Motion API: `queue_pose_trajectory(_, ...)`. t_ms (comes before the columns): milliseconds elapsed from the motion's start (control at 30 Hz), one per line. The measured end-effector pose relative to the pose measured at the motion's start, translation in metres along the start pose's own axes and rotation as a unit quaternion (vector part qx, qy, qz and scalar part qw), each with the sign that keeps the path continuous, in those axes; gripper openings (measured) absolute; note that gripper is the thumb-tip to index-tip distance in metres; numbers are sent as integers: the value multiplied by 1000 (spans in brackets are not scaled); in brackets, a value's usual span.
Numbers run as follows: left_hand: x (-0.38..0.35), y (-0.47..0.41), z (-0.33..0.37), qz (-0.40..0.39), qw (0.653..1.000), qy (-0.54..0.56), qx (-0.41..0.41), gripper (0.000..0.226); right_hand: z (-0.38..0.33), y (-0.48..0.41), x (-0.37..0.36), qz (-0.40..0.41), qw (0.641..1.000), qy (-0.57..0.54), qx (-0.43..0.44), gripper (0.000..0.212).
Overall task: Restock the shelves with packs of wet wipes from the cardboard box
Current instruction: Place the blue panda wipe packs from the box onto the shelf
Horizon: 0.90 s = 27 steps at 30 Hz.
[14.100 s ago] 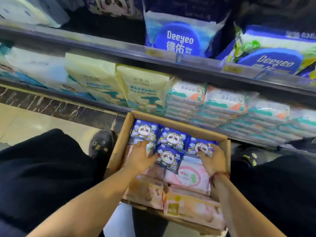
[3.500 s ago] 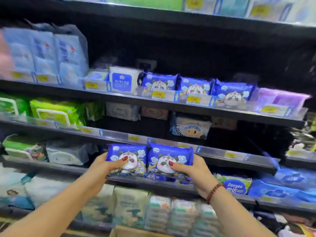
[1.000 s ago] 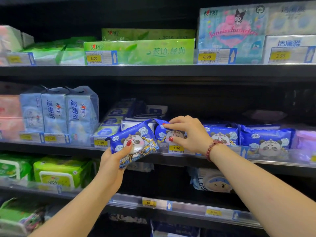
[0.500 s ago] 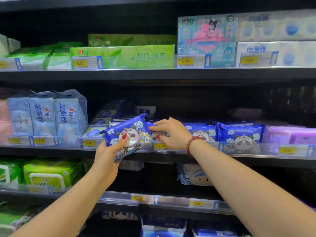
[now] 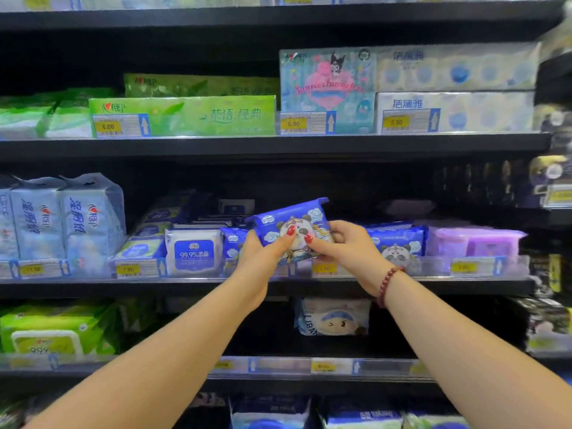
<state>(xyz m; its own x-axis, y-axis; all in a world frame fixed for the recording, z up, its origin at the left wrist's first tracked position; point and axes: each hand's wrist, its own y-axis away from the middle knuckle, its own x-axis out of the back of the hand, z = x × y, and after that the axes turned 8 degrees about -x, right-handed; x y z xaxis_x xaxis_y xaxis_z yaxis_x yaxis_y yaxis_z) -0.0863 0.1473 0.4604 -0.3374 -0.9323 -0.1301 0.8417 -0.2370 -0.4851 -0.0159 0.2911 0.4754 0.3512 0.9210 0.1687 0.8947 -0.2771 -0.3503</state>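
Pack [image 5: 289,216] of panda wipes gripped in both hands, raised just over the front edge of the middle shelf [image 5: 154,287].

Held along its lower half: left hand [image 5: 261,258] under the left end, right hand [image 5: 346,249] at the right end, fingers [image 5: 339,227] of both closed firmly on it, thumbs on the printed face. Long axis roughly along the shelf edge, right end tilted higher, face toward the camera. Directly beyond and below, a gap in the panda row, between a left neighbour [image 5: 232,246] and a right neighbour [image 5: 397,243] of the same print; judged the slot to fill. Likely needs levelling, then a short push forward and down, past the price strip [image 5: 325,269]. Neither hand clearly nearer the gap; right perhaps better placed to press it home.
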Motion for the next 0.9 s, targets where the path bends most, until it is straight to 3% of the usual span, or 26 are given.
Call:
queue_pose_trajectory(167,-25,-18,-5,-62,989,-132,-21,18,9,-11,38,76,995,68,-18,19)
queue_pose_trajectory(333,-29,-30,-8,-52,962,-257,-72,24,16,-24,47,131,970,201,-36,32)
queue_pose_trajectory(500,-25,-39,-3,-77,902,-415,-93,38,16,-32,54,99,949,291,-68,52)
queue_pose_trajectory(700,-33,-50,-4,-79,894,-428,-107,33,18,-33,49,127,916,377,-56,47)
queue_pose_trajectory(900,-40,-52,-17,-40,903,-401,-146,33,23,-36,43,151,913,374,-57,50)
